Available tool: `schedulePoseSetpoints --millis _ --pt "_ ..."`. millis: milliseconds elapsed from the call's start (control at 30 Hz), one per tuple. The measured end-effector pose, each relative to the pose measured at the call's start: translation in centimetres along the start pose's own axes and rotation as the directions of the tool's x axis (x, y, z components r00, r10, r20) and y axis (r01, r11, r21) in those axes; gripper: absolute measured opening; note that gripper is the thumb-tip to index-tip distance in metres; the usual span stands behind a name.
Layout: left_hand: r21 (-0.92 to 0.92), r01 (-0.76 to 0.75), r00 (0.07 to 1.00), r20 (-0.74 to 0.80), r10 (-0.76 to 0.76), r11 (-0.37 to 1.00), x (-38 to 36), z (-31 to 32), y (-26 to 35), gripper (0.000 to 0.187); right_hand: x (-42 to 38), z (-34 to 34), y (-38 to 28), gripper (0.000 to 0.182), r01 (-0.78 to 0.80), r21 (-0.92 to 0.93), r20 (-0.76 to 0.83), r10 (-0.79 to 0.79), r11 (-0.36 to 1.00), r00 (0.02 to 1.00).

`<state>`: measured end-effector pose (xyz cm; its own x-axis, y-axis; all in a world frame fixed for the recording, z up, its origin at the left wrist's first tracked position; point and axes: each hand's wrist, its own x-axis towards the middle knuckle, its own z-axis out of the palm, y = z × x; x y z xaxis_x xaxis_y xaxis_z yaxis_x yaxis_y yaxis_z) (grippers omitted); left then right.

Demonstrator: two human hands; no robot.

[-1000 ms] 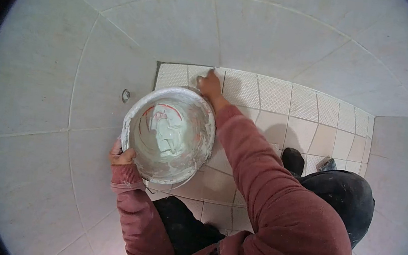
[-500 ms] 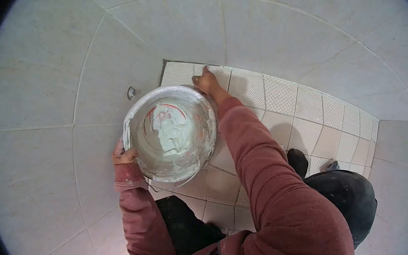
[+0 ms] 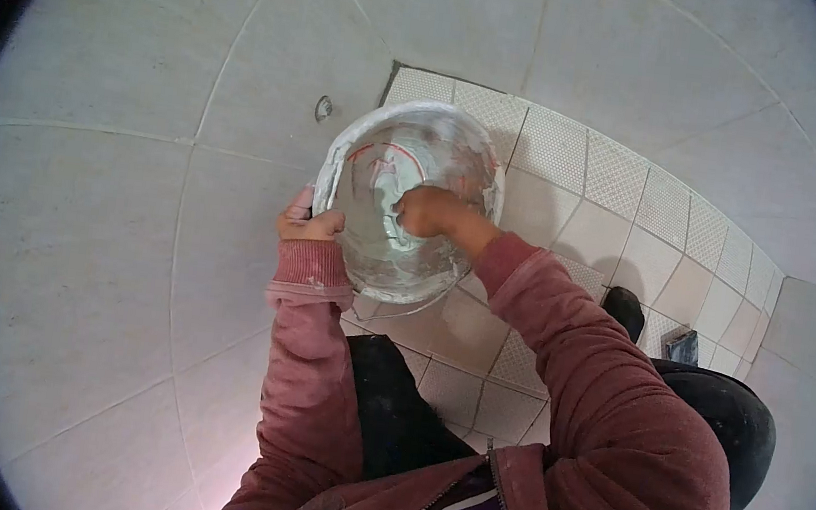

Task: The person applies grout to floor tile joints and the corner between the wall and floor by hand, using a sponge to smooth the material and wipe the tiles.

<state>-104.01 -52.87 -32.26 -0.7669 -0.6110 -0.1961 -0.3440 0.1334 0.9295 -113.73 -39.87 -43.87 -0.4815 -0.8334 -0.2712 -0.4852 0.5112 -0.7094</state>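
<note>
From where I stand, the bucket is tilted over the tiled floor by the wall corner; whether it touches down, I can't tell. It looks stiff-walled and fairly light, its smeared rim likely slippery. The left hand pinches that rim, a sound hold; the wire handle hangs slack. Soft, sticky-looking white paste lies inside, the right hand curled over it, fingertips hidden.

The right hand has left the floor's edge at upper centre and is now inside the bucket, which sits higher and further right in the frame.
</note>
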Motion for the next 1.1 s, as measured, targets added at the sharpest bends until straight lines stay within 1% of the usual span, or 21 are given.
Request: schedulePoseSetpoints --millis 33,167,267,300,333,400,467,500,567,600,633,700,733,767,833,867,933,967,1033,1067,1100 --pt "0.042 0.016 1.0 -0.025 -0.015 0.999 -0.2 0.1 0.2 0.037 0.3 0.7 0.1 0.031 -0.007 -0.025 0.155 0.011 1.0 0.988" --pt "-0.037 0.021 1.0 -0.004 -0.021 0.999 0.1 -0.2 -0.7 0.036 0.4 1.4 0.3 0.031 0.114 -0.094 0.266 -0.085 0.989 0.96" --pt "-0.078 0.024 1.0 -0.004 -0.024 0.997 0.8 -0.7 -1.9 0.037 -1.1 -2.0 -0.3 0.029 0.038 0.076 0.22 -0.054 0.996 0.974" --pt "-0.053 0.021 1.0 -0.009 -0.021 0.998 0.8 -0.9 -2.0 0.04 -2.0 -3.9 0.0 0.021 -0.001 0.307 0.203 -0.065 0.952 0.977" --pt "-0.026 0.019 1.0 -0.015 -0.02 0.999 0.7 -1.0 -1.9 0.042 -2.9 -5.8 0.5 0.014 -0.034 0.524 0.183 -0.074 0.851 0.98" --pt "-0.09 0.042 0.999 0.024 -0.04 0.995 0.5 -1.0 -1.6 0.043 -4.4 -9.5 1.5 0.008 -0.074 0.953 0.001 0.242 0.293 0.97" --pt "-0.154 0.061 0.997 0.057 -0.053 0.986 0.1 -1.2 -0.8 0.045 -3.7 -11.0 5.4 0.007 0.196 0.958 -0.176 0.112 -0.207 0.978" --pt "-0.113 0.099 0.994 0.047 -0.094 0.989 0.0 -1.1 -0.3 0.046 -3.2 -10.9 6.7 0.007 0.204 0.958 -0.184 0.114 -0.203 0.976" --pt "-0.071 0.132 0.991 0.039 -0.129 0.989 -0.1 -1.7 0.0 0.047 -2.1 -10.5 8.5 0.006 0.338 0.901 -0.178 0.479 -0.271 0.86" --pt "-0.017 0.143 0.988 0.058 -0.142 0.99 -0.1 -2.3 0.1 0.046 -1.7 -9.9 9.2 0.01 0.363 0.886 -0.146 0.57 -0.288 0.808" --pt "0.038 0.157 0.984 0.075 -0.16 0.987 -0.1 -2.7 0.2 0.045 -0.9 -9.1 10.1 0.01 0.369 0.884 -0.149 0.573 -0.288 0.806" --pt "0.052 0.146 0.985 0.088 -0.15 0.988 -0.5 -2.9 0.8 0.045 1.2 -7.3 11.3 0.013 0.361 0.923 -0.125 0.786 -0.131 0.605" --pt "0.07 0.141 0.984 0.096 -0.147 0.988 -0.5 -3.0 1.0 0.046 1.9 -6.9 11.6 0.026 0.328 0.945 -0.202 0.811 0.013 0.55" --pt "0.074 0.144 0.984 0.094 -0.151 0.987 -0.5 -3.1 1.0 0.046 2.6 -6.6 12.2 0.026 0.326 0.945 -0.198 0.811 0.009 0.551" --pt "0.016 0.119 0.986 0.114 -0.121 0.993 -0.6 -3.3 0.6 0.045 4.5 -6.2 13.7 0.062 0.18 0.974 -0.218 0.758 0.134 0.615" --pt "0.017 0.119 0.987 0.108 -0.12 0.993 -0.6 -3.6 0.2 0.045 5.9 -5.5 14.5 0.062 0.179 0.975 -0.217 0.755 0.133 0.619" --pt "0.029 0.084 0.988 0.128 -0.087 0.996 -0.4 -4.1 -0.7 0.054 9.5 -4.2 15.6 0.068 0.08 0.922 -0.381 0.848 0.38 0.369" --pt "0.031 0.084 0.989 0.122 -0.087 0.996 -0.4 -4.3 -0.8 0.054 11.0 -3.6 15.9 0.068 0.08 0.923 -0.378 0.846 0.377 0.376" --pt "0.048 0.096 0.989 0.104 -0.101 0.994 -0.5 -4.4 -0.8 0.054 13.1 -2.7 15.7 0.072 0.108 0.879 -0.447 0.726 0.464 0.522" --pt "0.051 0.101 0.989 0.101 -0.106 0.994 -0.6 -4.2 -0.6 0.054 14.0 -2.2 15.3 0.069 0.072 0.881 -0.406 0.672 0.467 0.619" --pt "0.007 0.152 0.985 0.078 -0.152 0.988 -0.8 -4.0 -0.2 0.054 14.0 -1.7 15.5 0.069 0.068 0.884 -0.4 0.672 0.462 0.623"
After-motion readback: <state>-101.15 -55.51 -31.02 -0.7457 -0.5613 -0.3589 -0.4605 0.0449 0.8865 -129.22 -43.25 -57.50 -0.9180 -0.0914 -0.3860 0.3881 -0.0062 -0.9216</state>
